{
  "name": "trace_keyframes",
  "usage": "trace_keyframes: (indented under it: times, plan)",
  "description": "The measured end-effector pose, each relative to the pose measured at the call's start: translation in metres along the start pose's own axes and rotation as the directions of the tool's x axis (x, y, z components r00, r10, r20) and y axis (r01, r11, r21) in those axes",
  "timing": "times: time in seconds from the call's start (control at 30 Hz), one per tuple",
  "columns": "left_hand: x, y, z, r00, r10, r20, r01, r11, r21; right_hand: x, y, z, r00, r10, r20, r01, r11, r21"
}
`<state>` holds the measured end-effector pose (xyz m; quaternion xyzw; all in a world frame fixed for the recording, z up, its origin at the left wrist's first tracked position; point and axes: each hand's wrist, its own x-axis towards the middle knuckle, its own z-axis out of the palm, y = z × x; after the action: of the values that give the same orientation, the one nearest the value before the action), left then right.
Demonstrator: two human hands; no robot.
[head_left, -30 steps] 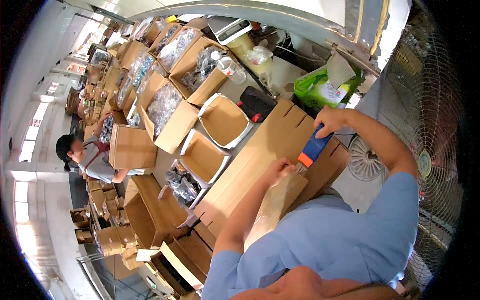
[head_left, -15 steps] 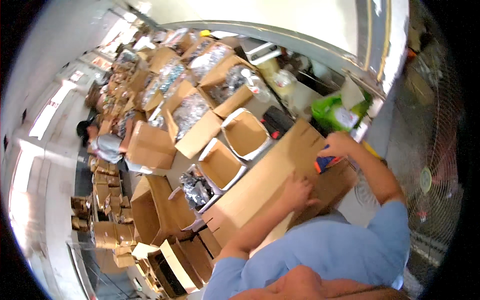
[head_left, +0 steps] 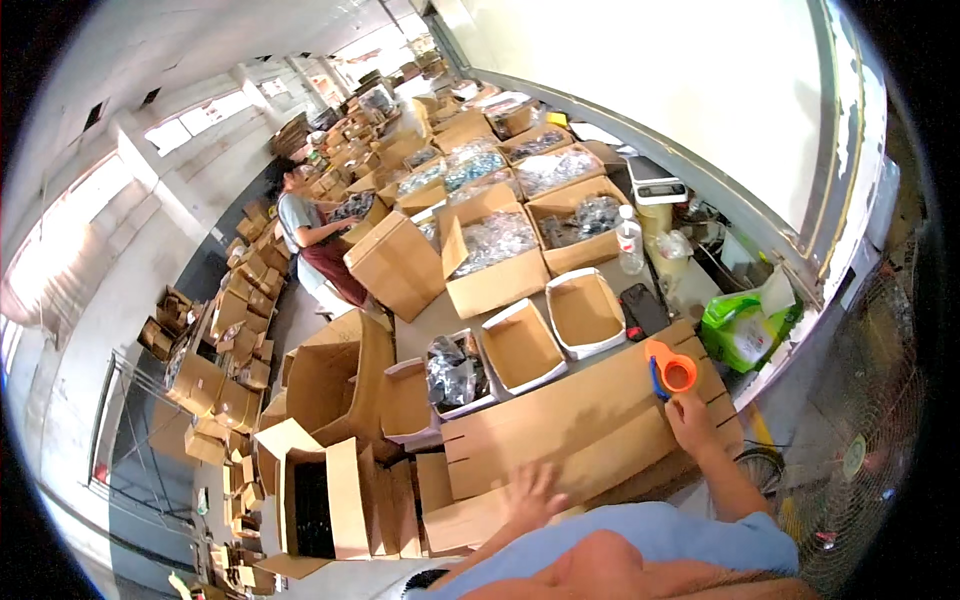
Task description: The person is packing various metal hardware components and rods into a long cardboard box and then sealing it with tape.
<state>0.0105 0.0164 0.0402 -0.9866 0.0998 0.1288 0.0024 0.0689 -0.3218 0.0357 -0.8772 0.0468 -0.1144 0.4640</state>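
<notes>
A large cardboard box (head_left: 570, 415), with slits along its flap ends, lies lengthwise across the table in front of me. My left hand (head_left: 533, 494) rests on its near side, fingers spread and flat. At the right end of the box, my right hand (head_left: 690, 420) grips an orange and blue tape dispenser (head_left: 672, 370) by its lower part. The dispenser's round orange side faces up, just over the cardboard. My right fingers are wrapped and partly hidden.
Behind the box stand white-edged trays (head_left: 522, 350), one holding dark bagged items (head_left: 457, 370). A black device (head_left: 645, 308), a water bottle (head_left: 629, 240) and a green bag (head_left: 750, 325) lie beyond. Open boxes stand left; a fan (head_left: 850, 455) is at right. A co-worker (head_left: 315, 240) handles boxes farther off.
My view has shifted, with the scene less tilted. My left hand has flattened onto the near part of the cardboard. The tape dispenser has turned and now shows its orange side.
</notes>
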Motion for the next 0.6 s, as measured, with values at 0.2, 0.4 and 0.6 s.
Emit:
trace_keyframes:
  times: [0.2, 0.4, 0.6]
  plan:
    - [-0.097, -0.191, 0.109, 0.649, -0.759, 0.054, 0.677, 0.544, -0.496, -0.010, 0.091, 0.046, 0.824, 0.446, 0.350, -0.552, 0.773, 0.312]
    - [-0.104, -0.170, 0.088, 0.492, -0.823, 0.285, 0.373, -0.097, -0.923, 0.008, 0.042, 0.024, 0.768, 0.402, 0.498, -0.627, 0.630, 0.459]
    - [-0.176, -0.158, 0.096, 0.569, -0.808, 0.155, -0.083, -0.244, -0.966, 0.003, 0.025, 0.024, 0.884, 0.264, 0.385, -0.458, 0.651, 0.606]
